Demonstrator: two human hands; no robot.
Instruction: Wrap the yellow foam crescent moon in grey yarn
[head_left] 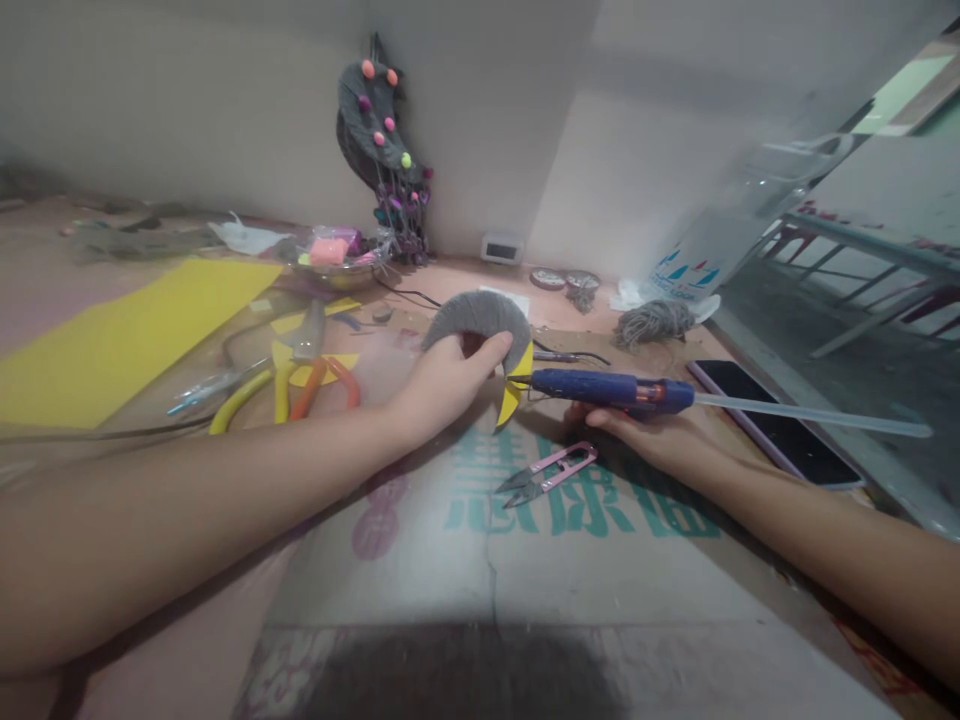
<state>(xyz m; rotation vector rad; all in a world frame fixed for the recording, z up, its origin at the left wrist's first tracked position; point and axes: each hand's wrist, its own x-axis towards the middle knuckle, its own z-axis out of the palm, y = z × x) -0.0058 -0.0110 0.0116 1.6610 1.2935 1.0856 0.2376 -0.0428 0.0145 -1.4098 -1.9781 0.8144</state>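
My left hand (459,378) is closed on a crescent wrapped in grey yarn (480,312), thumb on its face. A pointed piece of yellow paper or foam (511,398) shows at the crescent's right end. My right hand (622,428) holds a blue hot glue gun (600,387) from below, a long clear glue stick (810,411) jutting from its back. The gun's nozzle meets or nearly meets the yellow piece. Below them, thread snips (551,474) with pink handles lie on the printed cardboard (600,590).
A grey crescent with pom-poms (379,135) leans against the wall. At left lie a yellow sheet (135,345), scissors with orange and yellow handles (300,385), and a bowl of bagged bits (337,260). Grey yarn (654,322), a clear jug (712,240) and a phone (772,420) stand or lie at right.
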